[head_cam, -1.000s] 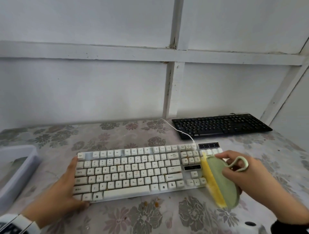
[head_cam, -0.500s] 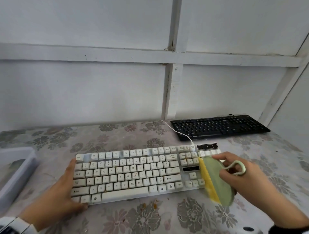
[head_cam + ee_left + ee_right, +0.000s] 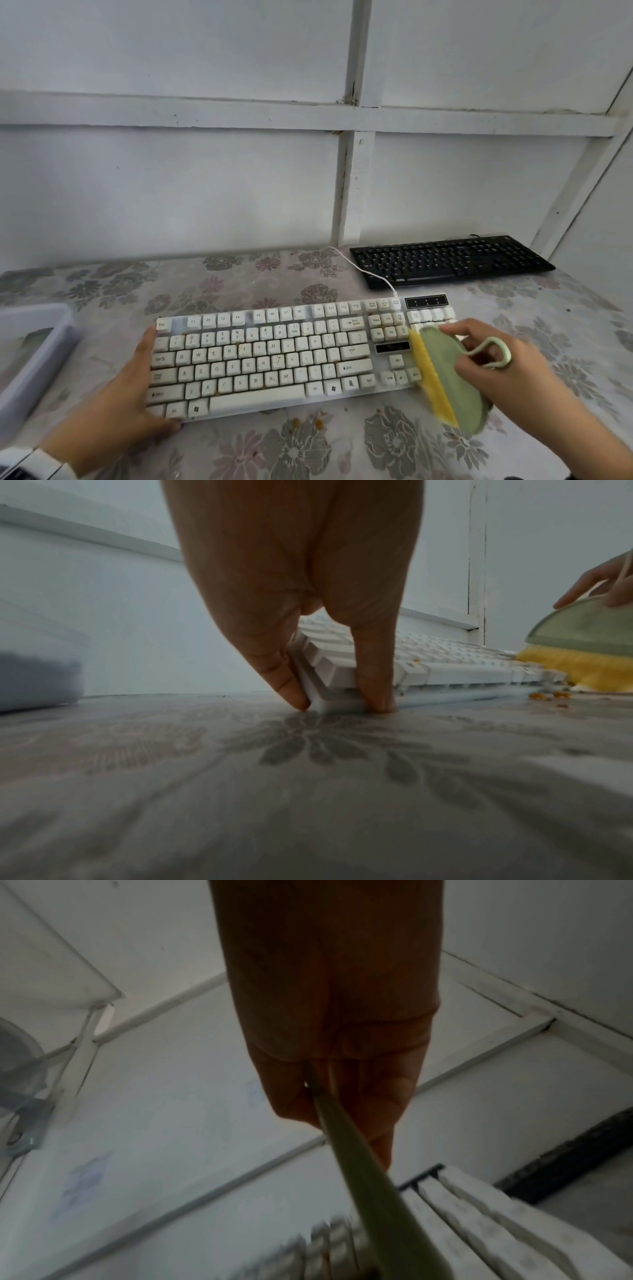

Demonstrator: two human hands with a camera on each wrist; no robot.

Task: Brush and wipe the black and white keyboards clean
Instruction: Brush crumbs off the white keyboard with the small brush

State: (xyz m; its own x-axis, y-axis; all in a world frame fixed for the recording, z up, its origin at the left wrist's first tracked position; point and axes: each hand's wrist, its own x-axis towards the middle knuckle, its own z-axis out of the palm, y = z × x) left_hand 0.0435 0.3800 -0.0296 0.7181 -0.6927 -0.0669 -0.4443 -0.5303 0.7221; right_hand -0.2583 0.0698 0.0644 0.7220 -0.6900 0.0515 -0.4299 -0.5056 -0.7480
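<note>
The white keyboard [image 3: 267, 356] lies in front of me on the floral table cover, with orange specks among its keys. My left hand [image 3: 120, 394] braces its near left corner, with straight fingers along the left end and the thumb against the front edge; the left wrist view shows the fingertips [image 3: 291, 693] pressed to the white keyboard [image 3: 445, 666]. My right hand [image 3: 496, 363] grips a green brush [image 3: 448, 373], whose yellow bristles [image 3: 428, 377] rest on the number pad. The black keyboard [image 3: 448, 262] lies at the back right, untouched.
A pale plastic bin [image 3: 34, 356] stands at the left table edge. Orange crumbs [image 3: 308, 423] lie on the cover just in front of the white keyboard. Its white cable [image 3: 363, 270] runs back past the black keyboard. A white panelled wall closes the far side.
The brush has shifted only slightly over the number pad. My left hand stays at the keyboard's left corner.
</note>
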